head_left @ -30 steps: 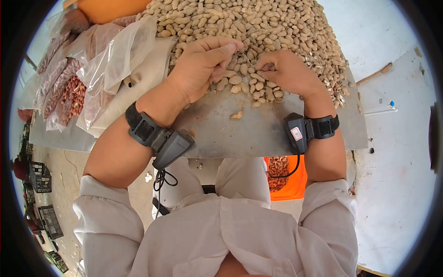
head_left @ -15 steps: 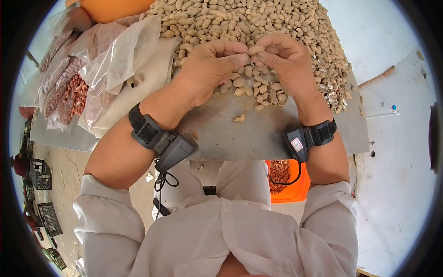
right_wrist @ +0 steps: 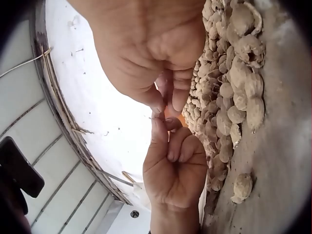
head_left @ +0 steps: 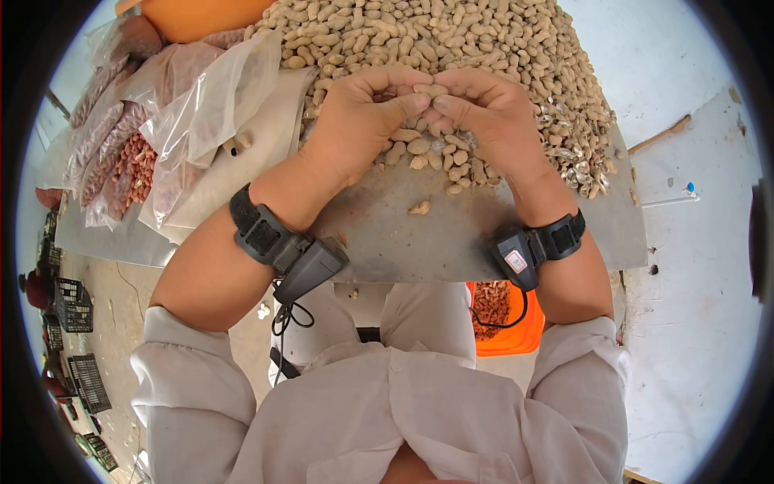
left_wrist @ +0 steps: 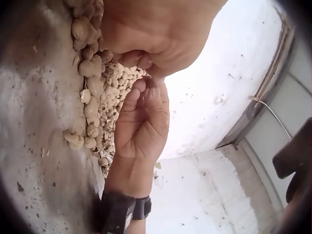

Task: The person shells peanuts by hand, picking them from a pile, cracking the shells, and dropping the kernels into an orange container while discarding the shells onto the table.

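Peanut (head_left: 425, 90) is pinched between the curled fingertips of the left hand (head_left: 363, 121) and the right hand (head_left: 492, 113), just above the pile (head_left: 484, 32) on the table (head_left: 419, 242). Left of the grip, plastic bags (head_left: 121, 161) are filled with red kernels. Below it, an orange bucket (head_left: 504, 327) holds more. Bags and bucket are shown in the head view only.

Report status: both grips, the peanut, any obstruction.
Left grip and right grip both pinching one peanut. Held just above the peanut pile. Nothing blocking.
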`<state>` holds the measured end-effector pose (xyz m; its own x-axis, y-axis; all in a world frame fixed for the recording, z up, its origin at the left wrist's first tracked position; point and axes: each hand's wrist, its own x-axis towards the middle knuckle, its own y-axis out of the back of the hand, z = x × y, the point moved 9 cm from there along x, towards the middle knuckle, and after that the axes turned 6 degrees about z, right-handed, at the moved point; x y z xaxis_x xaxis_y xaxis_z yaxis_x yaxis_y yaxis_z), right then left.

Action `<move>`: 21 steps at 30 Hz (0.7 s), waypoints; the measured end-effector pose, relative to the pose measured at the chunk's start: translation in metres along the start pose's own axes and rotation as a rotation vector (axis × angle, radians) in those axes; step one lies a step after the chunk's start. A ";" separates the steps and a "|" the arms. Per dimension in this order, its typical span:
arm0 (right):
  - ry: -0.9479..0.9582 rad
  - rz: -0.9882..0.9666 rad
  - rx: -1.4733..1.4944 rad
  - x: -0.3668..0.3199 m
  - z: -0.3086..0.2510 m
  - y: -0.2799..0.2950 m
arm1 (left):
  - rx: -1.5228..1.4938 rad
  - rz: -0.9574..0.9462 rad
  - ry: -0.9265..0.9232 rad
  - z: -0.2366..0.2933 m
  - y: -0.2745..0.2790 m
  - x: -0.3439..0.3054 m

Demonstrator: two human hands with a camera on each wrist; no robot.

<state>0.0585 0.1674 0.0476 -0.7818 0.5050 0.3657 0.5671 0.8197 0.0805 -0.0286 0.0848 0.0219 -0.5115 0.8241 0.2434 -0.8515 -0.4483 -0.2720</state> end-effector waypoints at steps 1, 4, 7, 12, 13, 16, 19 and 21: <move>-0.013 -0.004 -0.034 -0.001 0.000 -0.002 | -0.010 -0.012 -0.012 0.002 -0.001 -0.001; 0.001 -0.004 -0.154 -0.002 -0.005 -0.003 | -0.005 0.033 -0.009 0.003 0.001 -0.002; 0.024 -0.004 -0.198 -0.003 -0.005 -0.004 | 0.053 0.059 -0.010 0.002 0.003 -0.002; 0.061 0.042 -0.289 -0.006 -0.003 -0.005 | 0.056 0.061 -0.016 -0.004 0.006 -0.003; 0.065 0.054 -0.306 -0.007 -0.004 -0.006 | 0.053 0.067 -0.018 -0.005 0.006 -0.002; 0.091 0.084 -0.345 -0.009 -0.006 -0.005 | 0.012 0.078 -0.013 -0.004 0.004 -0.004; 0.104 0.093 -0.383 -0.010 -0.009 -0.007 | -0.013 0.069 -0.005 -0.003 0.004 -0.005; 0.097 0.098 -0.392 -0.011 -0.010 -0.008 | -0.012 0.078 0.010 -0.005 0.004 -0.005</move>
<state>0.0649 0.1527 0.0523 -0.7016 0.5326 0.4734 0.7082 0.5944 0.3809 -0.0291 0.0805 0.0149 -0.5754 0.7900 0.2117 -0.8074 -0.5073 -0.3013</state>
